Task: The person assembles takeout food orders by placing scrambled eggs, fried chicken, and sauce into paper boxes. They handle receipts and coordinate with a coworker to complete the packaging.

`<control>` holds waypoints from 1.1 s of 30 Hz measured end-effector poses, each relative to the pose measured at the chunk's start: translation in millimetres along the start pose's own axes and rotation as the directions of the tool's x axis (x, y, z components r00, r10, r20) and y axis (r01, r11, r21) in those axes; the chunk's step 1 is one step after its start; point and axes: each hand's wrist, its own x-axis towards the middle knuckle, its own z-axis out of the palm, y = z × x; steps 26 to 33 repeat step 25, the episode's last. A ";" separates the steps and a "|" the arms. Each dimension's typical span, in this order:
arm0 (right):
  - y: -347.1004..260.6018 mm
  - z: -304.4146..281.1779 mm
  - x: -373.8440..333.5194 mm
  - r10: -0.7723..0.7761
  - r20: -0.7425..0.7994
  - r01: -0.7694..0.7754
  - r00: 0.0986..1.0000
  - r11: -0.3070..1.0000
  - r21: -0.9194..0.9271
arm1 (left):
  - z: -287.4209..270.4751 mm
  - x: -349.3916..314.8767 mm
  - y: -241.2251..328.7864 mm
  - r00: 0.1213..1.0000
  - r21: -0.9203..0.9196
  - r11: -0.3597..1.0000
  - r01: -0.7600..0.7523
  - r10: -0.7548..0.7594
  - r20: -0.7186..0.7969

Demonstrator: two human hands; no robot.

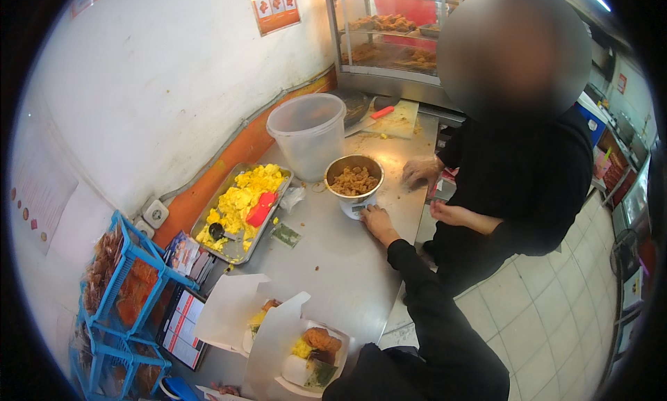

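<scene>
My right hand (379,224) reaches to a small white kitchen scale (357,208), its fingertips touching the front beside the display. The fingers look stretched out rather than wrapped round it. On the scale stands a steel bowl (379,166) holding brown crumbled food (353,182). My left hand is out of view; only dark sleeve shows at the lower edge. Left of the scale lies a metal tray (240,256) of yellow scrambled egg (240,203), with a red piece and a black scoop in it. Nearer, two opened white food boxes (274,337) hold rice, egg and fried chicken.
A person in black stands at right, a gloved hand (422,172) on the table edge. Behind the bowl are a clear plastic bucket (306,133), a red-handled knife (381,113) and a cutting board (399,123). Blue baskets (114,290) and a tablet (182,328) stand at left.
</scene>
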 end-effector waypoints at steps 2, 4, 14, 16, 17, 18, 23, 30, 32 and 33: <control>0.1 0.4 -0.9 0.028 -0.029 -0.026 0.999 0.998 0.056 | -8.5 -1.9 2.1 1.000 -0.011 1.000 -0.006 0.007 0.006; -2.1 1.3 -4.1 0.070 -0.043 -0.064 0.997 0.990 0.127 | -17.0 -4.8 3.0 1.000 -0.023 1.000 -0.011 0.011 0.010; 2.5 -9.3 -12.8 0.193 -0.003 -0.183 0.981 0.935 0.303 | -38.6 -13.2 -3.7 1.000 -0.076 0.997 -0.009 0.010 0.016; -1.9 -7.7 -13.2 0.265 0.012 -0.260 0.964 0.930 0.259 | -44.6 -13.6 -3.4 1.000 -0.086 0.996 -0.007 0.008 0.018; -7.8 -5.1 -14.0 0.301 -0.014 -0.287 0.954 0.922 0.259 | -48.2 -12.8 -3.7 1.000 -0.093 0.996 -0.007 0.009 0.022; -13.9 -2.5 -13.4 0.356 -0.010 -0.343 0.934 0.906 0.249 | -52.6 -11.4 -3.6 1.000 -0.098 0.995 -0.003 0.006 0.028; -56.2 15.4 11.0 0.641 -0.013 -0.631 0.768 0.760 0.157 | -80.3 7.7 -2.0 0.998 -0.110 0.994 0.014 -0.007 0.065; -57.5 13.3 22.8 0.700 0.001 -0.691 0.715 0.705 0.158 | -85.3 30.3 15.6 0.996 -0.108 0.994 0.018 -0.008 0.087; -57.5 13.3 22.8 0.700 0.001 -0.691 0.715 0.705 0.158 | -85.3 30.3 15.6 0.996 -0.108 0.994 0.018 -0.008 0.087; -57.5 13.3 22.8 0.700 0.001 -0.691 0.715 0.705 0.158 | -85.3 30.3 15.6 0.996 -0.108 0.994 0.018 -0.008 0.087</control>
